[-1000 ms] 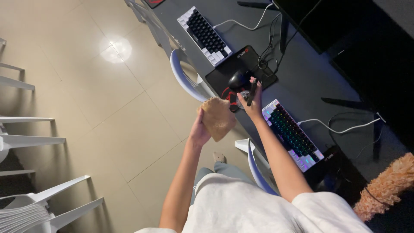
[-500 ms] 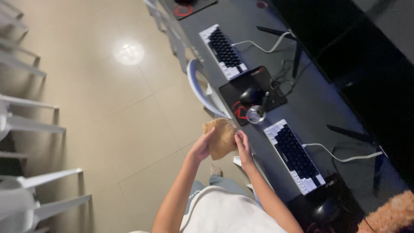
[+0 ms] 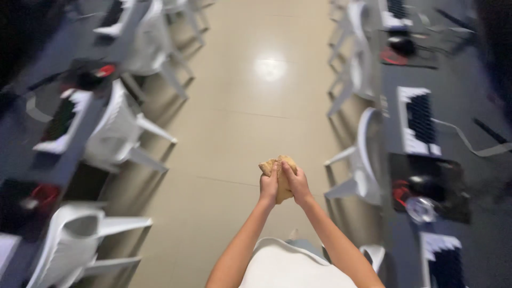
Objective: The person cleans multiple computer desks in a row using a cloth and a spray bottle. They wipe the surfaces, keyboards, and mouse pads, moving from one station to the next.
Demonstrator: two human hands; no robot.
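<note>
Standing mid-aisle, both the left hand (image 3: 269, 186) and right hand (image 3: 296, 184) clenched around a scrunched tan cloth (image 3: 281, 169) out front, which I reckon could slip onto the floor (image 3: 234, 122) if either grip eases.

White plastic chairs (image 3: 114, 128) line both sides of a glossy beige tiled floor (image 3: 240, 106). On the right desk (image 3: 458, 117) lie a keyboard (image 3: 418, 120), a black mousepad (image 3: 445, 186).
</note>
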